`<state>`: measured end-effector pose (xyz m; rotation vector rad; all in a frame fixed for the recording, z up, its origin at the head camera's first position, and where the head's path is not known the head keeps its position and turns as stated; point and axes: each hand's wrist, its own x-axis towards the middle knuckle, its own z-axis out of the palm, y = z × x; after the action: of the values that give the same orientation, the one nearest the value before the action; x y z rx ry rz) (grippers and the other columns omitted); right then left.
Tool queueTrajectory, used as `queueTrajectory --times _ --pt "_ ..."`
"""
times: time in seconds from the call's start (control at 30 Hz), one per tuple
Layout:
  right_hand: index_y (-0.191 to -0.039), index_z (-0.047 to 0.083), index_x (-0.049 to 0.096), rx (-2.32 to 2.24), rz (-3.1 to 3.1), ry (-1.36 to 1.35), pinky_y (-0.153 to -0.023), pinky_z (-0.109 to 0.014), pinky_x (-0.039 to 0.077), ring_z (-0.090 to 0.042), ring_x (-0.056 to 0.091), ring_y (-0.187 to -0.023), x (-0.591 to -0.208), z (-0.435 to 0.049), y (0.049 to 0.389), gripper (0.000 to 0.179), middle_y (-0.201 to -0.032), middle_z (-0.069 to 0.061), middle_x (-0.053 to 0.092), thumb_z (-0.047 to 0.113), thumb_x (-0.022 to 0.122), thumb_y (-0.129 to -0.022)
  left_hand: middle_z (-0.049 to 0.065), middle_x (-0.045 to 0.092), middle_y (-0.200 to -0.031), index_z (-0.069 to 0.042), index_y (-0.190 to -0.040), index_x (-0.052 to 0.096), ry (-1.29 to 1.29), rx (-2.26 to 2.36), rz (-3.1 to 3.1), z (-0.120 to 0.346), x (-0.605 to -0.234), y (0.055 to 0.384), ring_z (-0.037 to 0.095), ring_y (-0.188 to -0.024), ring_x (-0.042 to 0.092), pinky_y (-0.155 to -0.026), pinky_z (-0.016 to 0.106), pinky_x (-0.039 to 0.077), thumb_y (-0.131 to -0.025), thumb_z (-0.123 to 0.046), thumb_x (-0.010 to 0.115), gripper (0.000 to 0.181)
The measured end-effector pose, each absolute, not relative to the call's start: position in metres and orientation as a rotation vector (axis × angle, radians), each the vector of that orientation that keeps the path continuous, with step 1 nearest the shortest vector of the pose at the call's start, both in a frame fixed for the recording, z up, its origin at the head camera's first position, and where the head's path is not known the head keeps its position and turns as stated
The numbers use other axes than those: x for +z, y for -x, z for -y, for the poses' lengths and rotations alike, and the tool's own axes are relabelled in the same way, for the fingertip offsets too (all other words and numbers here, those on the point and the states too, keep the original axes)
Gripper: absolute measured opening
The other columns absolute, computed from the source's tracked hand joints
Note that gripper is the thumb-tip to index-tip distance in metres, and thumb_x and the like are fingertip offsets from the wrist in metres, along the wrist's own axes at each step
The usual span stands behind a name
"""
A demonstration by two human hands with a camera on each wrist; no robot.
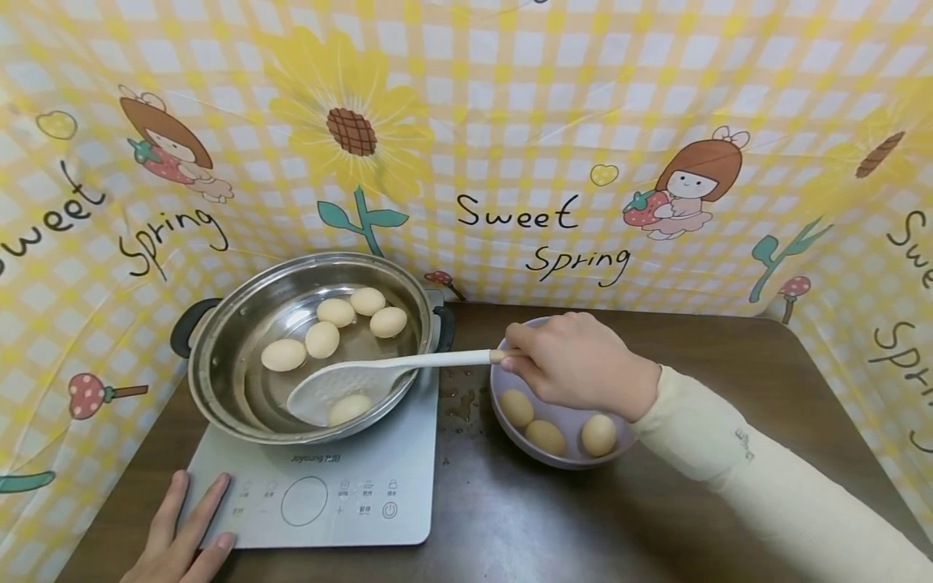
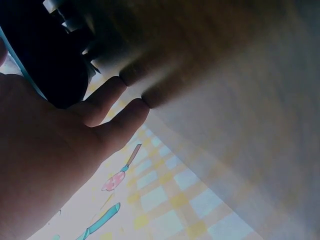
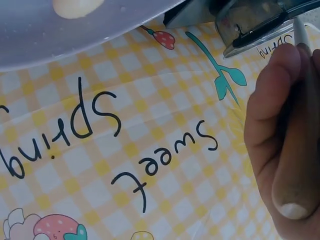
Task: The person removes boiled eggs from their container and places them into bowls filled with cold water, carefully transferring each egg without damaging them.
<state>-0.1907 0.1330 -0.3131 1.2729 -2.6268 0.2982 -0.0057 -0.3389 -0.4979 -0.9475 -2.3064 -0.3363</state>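
My right hand (image 1: pixel 579 360) grips the wooden handle (image 3: pixel 297 165) of a white slotted spoon (image 1: pixel 321 389). The spoon's head is inside a steel pot (image 1: pixel 211 397), and one egg (image 1: pixel 350 409) overlaps its near edge in the head view. Several other light-brown eggs (image 1: pixel 321 339) sit in water in the far and left parts of the pot. Below my right hand stands a lilac bowl (image 1: pixel 506 433) with three eggs (image 1: pixel 599 436) showing; the hand hides part of it. My left hand (image 1: pixel 178 542) rests with fingers extended on the front-left edge of the white induction cooker (image 1: pixel 379 470).
The pot stands on the cooker, its black side handles (image 1: pixel 191 328) sticking out. Water drops (image 1: pixel 461 401) lie on the brown table (image 1: pixel 700 518) between cooker and bowl. A yellow checked cloth (image 1: pixel 510 146) with printed flowers and lettering walls off the back and sides.
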Motion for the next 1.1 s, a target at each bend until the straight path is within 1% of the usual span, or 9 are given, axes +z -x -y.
queueTrajectory --times 0.1,0.17,0.37,0.43,0.5,0.6,0.8,0.9,1.1 --pt "-0.077 0.02 0.051 0.26 2.645 -1.287 -0.041 -0.027 0.031 -0.006 0.035 -0.044 -0.309 -0.132 0.192 0.028 -0.056 0.012 0.038 0.03 0.064 -0.1 0.046 0.043 -0.138 -0.003 -0.122 0.062 0.958 -0.361 2.292 0.338 -0.499 0.007 0.076 -0.127 0.023 -0.104 0.018 0.028 -0.101 -0.061 0.045 0.063" --pt "-0.078 0.019 0.049 0.247 2.667 -1.301 -0.04 -0.028 0.031 -0.006 0.036 -0.043 -0.306 -0.13 0.193 0.029 -0.054 0.011 0.038 0.031 0.063 -0.101 0.047 0.042 -0.138 -0.001 -0.121 0.062 0.963 -0.379 2.292 0.338 -0.5 0.007 0.077 -0.126 0.021 -0.11 0.018 0.014 -0.102 -0.06 0.045 0.063" --pt "-0.08 0.017 0.047 0.226 2.744 -1.369 -0.04 -0.028 0.034 -0.008 0.038 -0.041 -0.292 -0.126 0.198 0.031 -0.053 0.009 0.04 0.032 0.06 -0.103 0.046 0.041 -0.139 -0.001 -0.12 0.062 0.946 -0.384 2.322 0.337 -0.499 0.007 0.077 -0.127 0.02 -0.11 0.019 0.016 -0.101 -0.06 0.045 0.064" --pt "-0.077 0.017 0.047 0.195 2.761 -1.381 -0.04 -0.029 0.033 -0.009 0.038 -0.042 -0.287 -0.124 0.199 0.033 -0.053 0.008 0.04 0.034 0.06 -0.103 0.044 0.042 -0.14 -0.002 -0.119 0.064 0.927 -0.368 2.348 0.337 -0.497 0.005 0.076 -0.128 0.021 -0.1 0.018 0.035 -0.101 -0.062 0.045 0.065" --pt "-0.075 0.018 0.047 0.151 2.791 -1.376 -0.041 -0.03 0.033 -0.011 0.039 -0.043 -0.282 -0.12 0.201 0.035 -0.053 0.007 0.04 0.035 0.06 -0.102 0.043 0.042 -0.141 -0.003 -0.118 0.065 0.909 -0.353 2.372 0.337 -0.496 0.003 0.074 -0.13 0.021 -0.078 0.017 0.045 -0.1 -0.063 0.046 0.066" --pt "-0.075 0.018 0.048 0.113 2.824 -1.385 -0.043 -0.031 0.034 -0.013 0.04 -0.045 -0.276 -0.116 0.204 0.034 -0.054 0.005 0.04 0.035 0.061 -0.102 0.042 0.042 -0.143 -0.004 -0.119 0.066 0.894 -0.332 2.394 0.336 -0.493 0.001 0.073 -0.131 0.021 -0.05 0.021 0.04 -0.099 -0.065 0.046 0.067" --pt "-0.078 0.018 0.055 0.2 3.015 -1.408 -0.048 -0.029 0.037 -0.012 0.044 -0.049 -0.264 -0.109 0.213 0.029 -0.059 0.005 0.047 0.032 0.06 -0.103 0.043 0.042 -0.141 -0.004 -0.122 0.064 0.909 -0.337 2.362 0.335 -0.492 0.002 0.073 -0.13 0.022 -0.047 0.022 0.038 -0.1 -0.064 0.045 0.067" --pt "-0.082 0.016 0.059 0.385 3.222 -1.376 -0.045 -0.029 0.038 -0.012 0.043 -0.045 -0.258 -0.107 0.218 0.027 -0.059 0.002 0.052 0.03 0.057 -0.105 0.044 0.042 -0.14 -0.004 -0.124 0.063 0.935 -0.35 2.331 0.335 -0.493 0.003 0.074 -0.129 0.023 -0.045 0.023 0.037 -0.1 -0.063 0.045 0.066" --pt "-0.09 0.015 0.063 0.645 3.477 -1.256 -0.039 -0.03 0.039 -0.015 0.043 -0.04 -0.251 -0.106 0.224 0.025 -0.058 -0.003 0.052 0.031 0.053 -0.107 0.044 0.043 -0.139 -0.005 -0.125 0.06 0.98 -0.357 2.282 0.338 -0.495 0.005 0.074 -0.129 0.024 -0.054 0.02 0.042 -0.1 -0.064 0.046 0.065"
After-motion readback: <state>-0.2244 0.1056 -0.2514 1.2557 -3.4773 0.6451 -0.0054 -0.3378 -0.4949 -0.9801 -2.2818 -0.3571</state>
